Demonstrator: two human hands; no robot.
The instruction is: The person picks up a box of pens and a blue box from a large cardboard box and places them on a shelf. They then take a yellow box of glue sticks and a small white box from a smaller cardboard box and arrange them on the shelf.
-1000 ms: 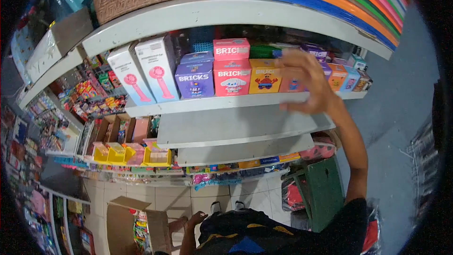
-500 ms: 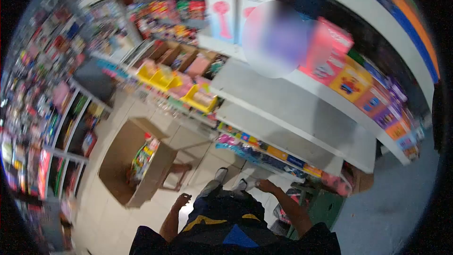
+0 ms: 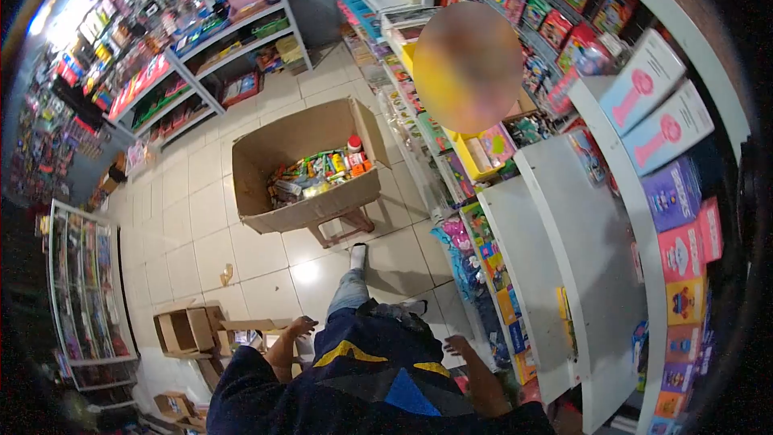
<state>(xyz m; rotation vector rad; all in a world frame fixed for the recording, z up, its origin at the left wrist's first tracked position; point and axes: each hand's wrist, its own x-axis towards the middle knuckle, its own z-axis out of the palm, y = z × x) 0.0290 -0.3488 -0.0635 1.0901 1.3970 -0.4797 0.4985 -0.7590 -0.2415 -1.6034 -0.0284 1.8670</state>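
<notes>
Carton [image 3: 338,201]: open, loaded with mixed goods, standing on one stool [image 3: 346,227] ahead of both hands. Left hand [image 3: 299,327]: fingers part-curled, no object visible in grip. Right hand [image 3: 459,345]: fingers loosely open, no object visible in grip. Shelving [image 3: 600,274] flanks the right side; two white boxes [image 3: 646,82] stand there. Floor [image 3: 181,254]: pale, glossy tile.
</notes>
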